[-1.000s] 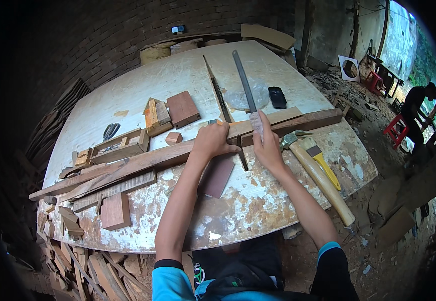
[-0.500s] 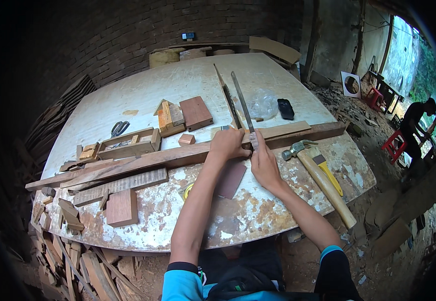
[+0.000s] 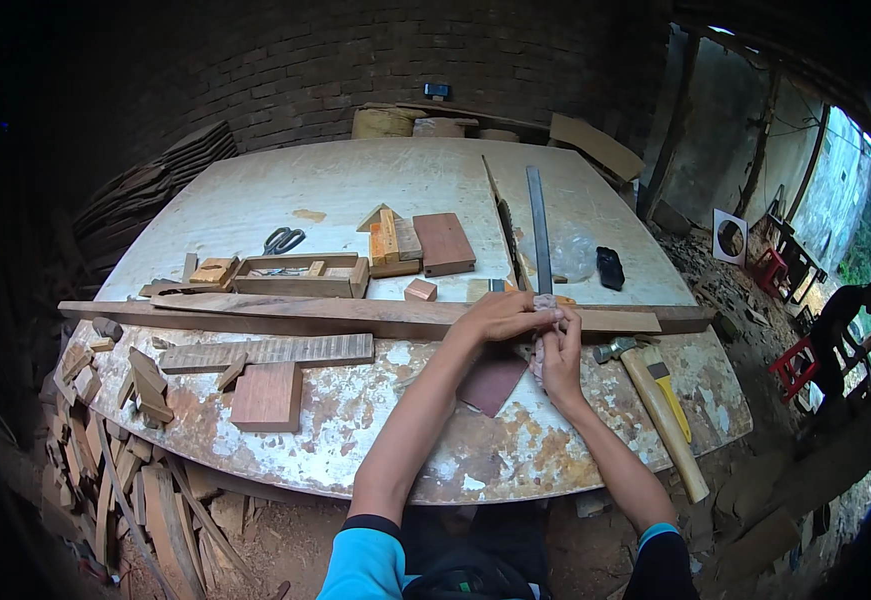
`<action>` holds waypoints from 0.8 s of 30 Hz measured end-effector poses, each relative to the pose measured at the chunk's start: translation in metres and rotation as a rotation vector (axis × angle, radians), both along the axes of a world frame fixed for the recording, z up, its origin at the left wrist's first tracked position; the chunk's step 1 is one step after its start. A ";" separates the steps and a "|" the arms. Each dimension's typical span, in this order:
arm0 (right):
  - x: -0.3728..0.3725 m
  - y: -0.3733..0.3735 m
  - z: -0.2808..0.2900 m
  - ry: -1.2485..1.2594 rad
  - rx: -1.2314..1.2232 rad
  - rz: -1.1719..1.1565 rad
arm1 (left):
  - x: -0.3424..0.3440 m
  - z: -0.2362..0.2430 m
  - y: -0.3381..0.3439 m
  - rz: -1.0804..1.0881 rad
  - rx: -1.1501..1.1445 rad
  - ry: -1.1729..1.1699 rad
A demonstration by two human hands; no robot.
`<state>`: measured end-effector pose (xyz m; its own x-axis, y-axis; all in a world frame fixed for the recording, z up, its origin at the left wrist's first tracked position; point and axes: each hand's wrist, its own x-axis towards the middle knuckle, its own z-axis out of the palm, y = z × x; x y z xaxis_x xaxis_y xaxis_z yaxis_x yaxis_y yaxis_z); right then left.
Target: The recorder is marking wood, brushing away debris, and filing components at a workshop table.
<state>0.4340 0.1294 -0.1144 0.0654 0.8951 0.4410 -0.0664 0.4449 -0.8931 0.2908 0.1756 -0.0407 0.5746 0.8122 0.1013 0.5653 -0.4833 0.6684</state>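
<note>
My right hand (image 3: 558, 362) is closed on the cloth-wrapped handle of a long flat metal file (image 3: 537, 225), which points away from me across the table. My left hand (image 3: 512, 319) is closed at the top of that handle, beside my right hand and over a long dark plank (image 3: 375, 318). A thinner pale strip (image 3: 620, 321) lies along the plank. Under my hands is a dark red sheet (image 3: 487, 386). Right of them are a hammer (image 3: 663, 420) and a yellow-handled brush (image 3: 674, 396); just beyond is a plastic bag (image 3: 574, 258).
The worn tabletop (image 3: 445, 465) has a saw blade (image 3: 508, 235) jutting up, wooden blocks (image 3: 265, 398), an open wooden box (image 3: 295, 278), scissors (image 3: 284, 241) and a black object (image 3: 609, 267). Scrap wood (image 3: 140, 500) fills the lower left. A person (image 3: 845, 345) bends beside red stools (image 3: 795, 368).
My hands and the file have shifted toward me, relative to the plank, with the hands now closer together and overlapping on the handle. The view has moved, so the table appears lower and rightward.
</note>
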 end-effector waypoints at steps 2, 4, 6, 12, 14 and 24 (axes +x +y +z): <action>0.001 -0.007 0.018 -0.198 -0.012 -0.012 | 0.000 -0.013 0.009 0.077 0.013 -0.058; 0.012 -0.010 0.045 -0.587 0.017 -0.124 | -0.009 -0.016 0.019 0.057 -0.122 -0.172; 0.041 -0.002 0.058 -0.984 0.360 -0.461 | -0.014 -0.019 0.017 0.037 -0.211 -0.433; 0.104 0.024 0.028 -1.305 0.195 -0.360 | -0.007 -0.014 0.029 -0.087 -0.238 -0.575; 0.099 0.026 0.029 -1.339 0.246 -0.389 | -0.012 -0.018 0.033 -0.112 -0.373 -0.821; -0.002 0.028 0.043 -1.353 0.378 -0.170 | -0.063 0.057 -0.008 0.170 -0.633 -1.116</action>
